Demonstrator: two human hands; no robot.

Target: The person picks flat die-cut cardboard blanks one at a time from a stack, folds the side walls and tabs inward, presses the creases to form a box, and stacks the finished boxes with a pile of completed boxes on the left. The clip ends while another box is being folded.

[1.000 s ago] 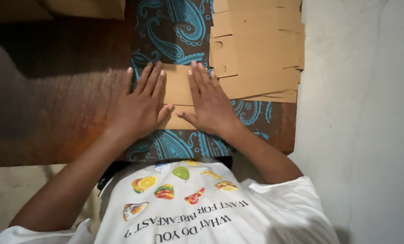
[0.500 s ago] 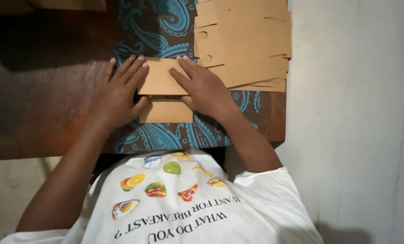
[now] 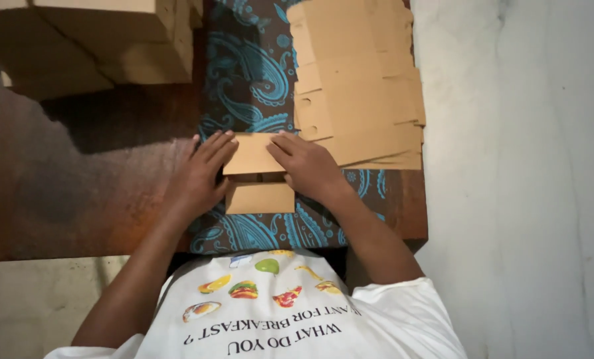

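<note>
Dark brown wood forms the table (image 3: 84, 179), seen from above, with a pale concrete floor (image 3: 523, 186) to its right. Down the middle of the table runs a cloth (image 3: 244, 73) patterned in teal paisley on brown.

On that cloth, near the table's front edge, lies a small folded piece of tan cardboard (image 3: 257, 176). Its upper flap is tilted up and its lower panel lies flat on the cloth, with a shadowed crease between the two.

The left hand (image 3: 197, 179) rests palm down on the left end of the cardboard, fingers extended and close together, their tips laid over the upper flap's left edge. The right hand (image 3: 307, 166) mirrors it on the right end, palm down, fingers stretched along the flap's top right corner. Neither hand pinches anything; both press flat.

Just beyond the right hand, toward the table's far right corner, sits a stack of flat cardboard blanks (image 3: 357, 86), fanned unevenly so their notched edges show. The right hand's knuckles lie just beside the stack's near edge; whether they touch it is unclear.

At the table's far left corner sit large folded cardboard boxes (image 3: 104, 40), well apart from both hands, casting a shadow on the wood.

Below the table's front edge, the person's white printed shirt (image 3: 277, 312) fills the bottom of the view.
</note>
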